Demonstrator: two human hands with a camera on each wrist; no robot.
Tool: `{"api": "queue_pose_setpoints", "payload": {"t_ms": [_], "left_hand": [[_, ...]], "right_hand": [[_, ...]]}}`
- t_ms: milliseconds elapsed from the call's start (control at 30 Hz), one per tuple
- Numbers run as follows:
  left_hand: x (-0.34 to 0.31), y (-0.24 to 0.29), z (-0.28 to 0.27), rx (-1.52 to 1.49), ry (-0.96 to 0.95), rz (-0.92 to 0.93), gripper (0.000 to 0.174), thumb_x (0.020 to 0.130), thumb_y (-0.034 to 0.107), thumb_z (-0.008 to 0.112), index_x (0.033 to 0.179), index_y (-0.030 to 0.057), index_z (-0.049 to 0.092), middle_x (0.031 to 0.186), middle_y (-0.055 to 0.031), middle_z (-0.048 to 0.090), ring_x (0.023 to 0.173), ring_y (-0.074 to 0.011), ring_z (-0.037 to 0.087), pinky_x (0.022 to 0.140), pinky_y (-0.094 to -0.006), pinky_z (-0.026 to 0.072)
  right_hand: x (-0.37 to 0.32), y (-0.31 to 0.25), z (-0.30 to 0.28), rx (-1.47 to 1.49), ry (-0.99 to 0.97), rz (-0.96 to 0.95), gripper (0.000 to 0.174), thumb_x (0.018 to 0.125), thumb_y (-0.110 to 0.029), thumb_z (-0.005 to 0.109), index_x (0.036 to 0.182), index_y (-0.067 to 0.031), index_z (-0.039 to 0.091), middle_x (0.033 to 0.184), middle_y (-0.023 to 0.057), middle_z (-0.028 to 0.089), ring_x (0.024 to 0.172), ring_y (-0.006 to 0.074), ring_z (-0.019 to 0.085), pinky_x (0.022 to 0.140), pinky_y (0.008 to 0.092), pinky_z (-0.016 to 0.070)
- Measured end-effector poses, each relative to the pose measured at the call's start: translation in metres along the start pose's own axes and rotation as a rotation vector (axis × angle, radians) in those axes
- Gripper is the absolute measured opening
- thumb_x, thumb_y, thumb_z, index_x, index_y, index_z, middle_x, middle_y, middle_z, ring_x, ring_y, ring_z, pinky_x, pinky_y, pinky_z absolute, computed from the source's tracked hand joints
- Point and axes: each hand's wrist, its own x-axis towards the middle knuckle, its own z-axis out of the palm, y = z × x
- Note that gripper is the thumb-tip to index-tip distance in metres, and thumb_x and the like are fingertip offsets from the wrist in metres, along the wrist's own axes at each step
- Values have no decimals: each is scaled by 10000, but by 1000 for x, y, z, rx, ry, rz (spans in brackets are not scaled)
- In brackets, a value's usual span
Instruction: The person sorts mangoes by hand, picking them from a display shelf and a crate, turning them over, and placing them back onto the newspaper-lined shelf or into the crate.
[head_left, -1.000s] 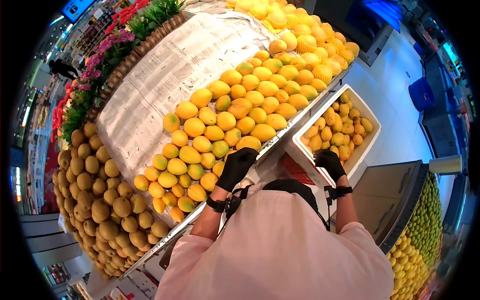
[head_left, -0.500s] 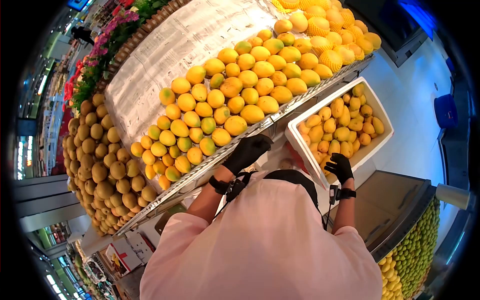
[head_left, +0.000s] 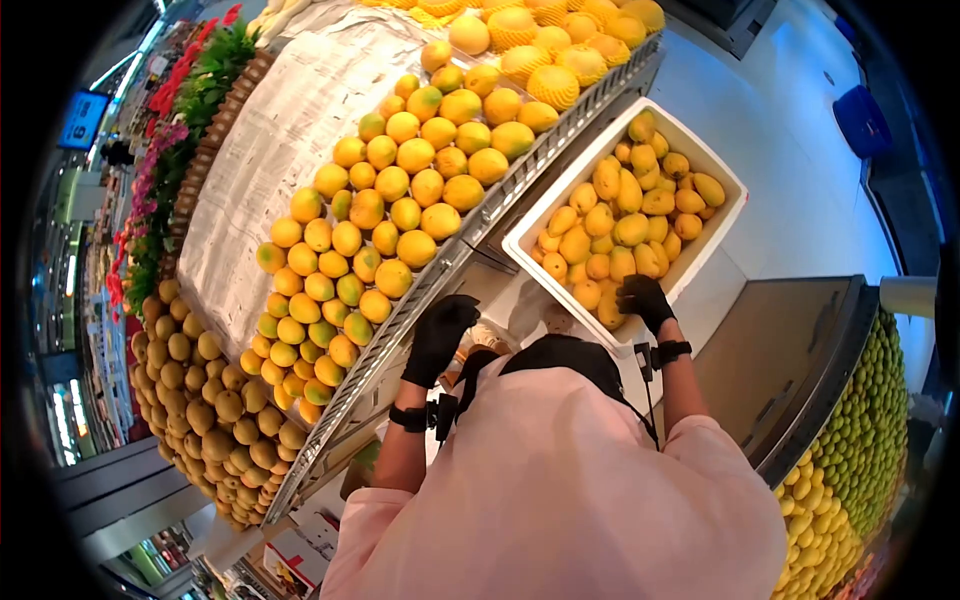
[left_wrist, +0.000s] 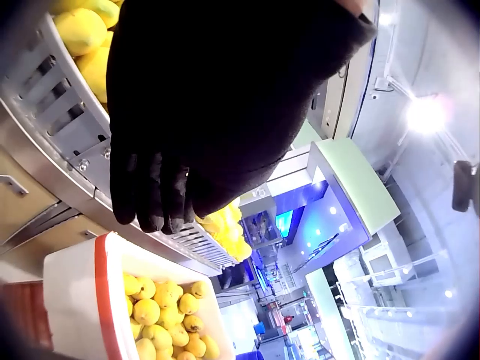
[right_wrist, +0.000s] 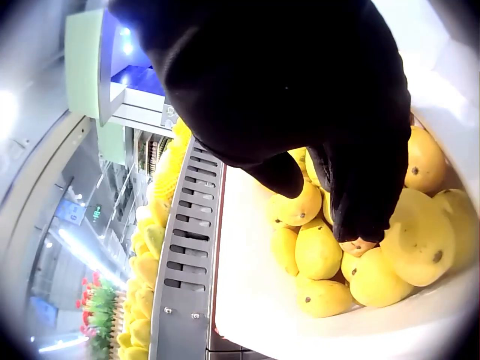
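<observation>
My black-gloved right hand point(head_left: 645, 302) is over the near end of a white foam box point(head_left: 528, 226) holding many yellow mangoes point(head_left: 630, 230). In the right wrist view its fingers point(right_wrist: 360, 191) point down at the mangoes, fingertips right at one of them. The thumb point(right_wrist: 281, 176) stays apart, other mangoes showing in the gap. My left hand point(head_left: 438, 338), also black-gloved, hangs beside the display shelf's front edge with fingers loosely curled and nothing in it. Rows of yellow-green mangoes point(head_left: 391, 184) lie on the sloped shelf.
A grey slotted rail point(head_left: 480, 215) edges the shelf, which is lined with newspaper point(head_left: 270, 140). Kiwifruit point(head_left: 210, 410) are heaped at the left end, net-wrapped yellow fruit point(head_left: 553, 87) at the far end. A cabinet point(head_left: 770, 350) stands close on the right.
My left hand has drawn back from the shelf's edge towards my body. The right hand's fingers have lowered onto the mangoes in the box. The head view has shifted.
</observation>
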Motion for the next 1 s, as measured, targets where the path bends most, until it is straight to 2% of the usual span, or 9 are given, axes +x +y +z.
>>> {"api": "queue_pose_setpoints", "payload": {"t_ms": [67,100,200,333,433,533,667,800,1000], "left_hand": [[-6,2,2,53,53,18,177,914,51,595,1073,-17,635,900,-64,667,830,-130,631,763,-260,510],[-7,-2,0,59,47,42,167,910,73,614,1060,4,642,932,-65,676,851,-128,634,758,-262,516],[-11,0,-2,-34,58,-57,175,937,115,595,1074,17,642,924,-57,679,831,-131,641,740,-264,522],[-21,20,5,56,103,-130,181,949,143,583,1070,20,638,890,-61,681,777,-118,632,681,-249,511],[-29,13,5,36,132,-134,174,953,154,579,1039,15,639,881,-57,677,756,-115,619,666,-249,501],[-36,-7,1,-31,93,-65,166,957,152,573,1019,12,637,882,-50,673,747,-114,609,678,-253,497],[-47,-20,-6,-31,143,-4,172,955,141,571,1020,-2,641,892,-58,669,781,-131,616,726,-266,503],[-59,-18,-5,151,271,39,199,958,147,566,1042,-8,659,926,-67,670,820,-147,625,764,-282,509],[-67,-31,-6,-52,312,-57,228,962,113,560,1165,36,630,1026,-35,644,872,-122,609,773,-260,508]], "right_hand": [[-2,-1,0,-85,-77,-44,201,870,-114,613,1050,-32,578,857,114,657,684,214,667,632,332,572],[-9,-7,-2,-798,-186,-519,305,854,-90,638,1133,19,578,960,142,680,822,219,687,707,330,584],[3,-5,0,-66,-143,-146,243,822,-46,655,1051,30,620,954,128,682,823,203,682,707,322,583],[15,-1,-2,-193,-139,-158,145,769,-92,706,891,-40,646,809,73,669,730,211,671,635,322,558],[40,1,-14,-1338,-159,-888,188,681,-79,725,856,-74,655,787,80,664,738,259,648,637,335,531],[49,-16,-14,-1493,-119,-976,208,603,-64,724,797,-89,653,808,82,656,763,296,619,664,351,513],[49,-37,4,80,81,8,343,762,-27,697,1080,-81,581,797,113,634,643,238,614,544,335,495],[87,-26,-11,-224,106,-169,433,869,-112,648,1249,-29,457,934,138,655,680,226,639,594,321,533],[145,-50,2,-967,304,-491,566,726,-254,741,1186,0,533,1083,280,621,1027,422,598,864,444,512]]}}
